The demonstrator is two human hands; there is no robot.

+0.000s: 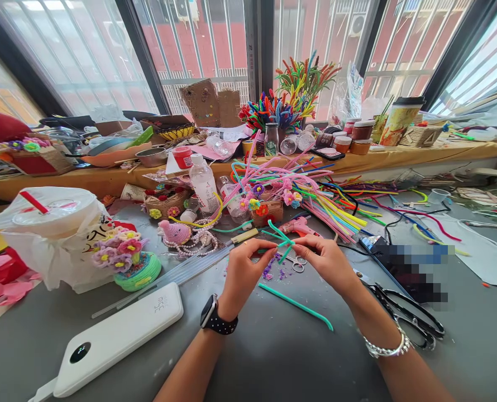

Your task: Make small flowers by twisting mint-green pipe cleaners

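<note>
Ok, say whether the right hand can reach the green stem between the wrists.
Likely yes: the green stem lies uncovered on the table, though the right hand is pinching other green pieces.

Bare forearms [198, 360], dark-faced left-wrist watch [209, 311], black band [224, 325] with white dots, silvery right-wrist bracelet [390, 349], apparently beaded
</note>
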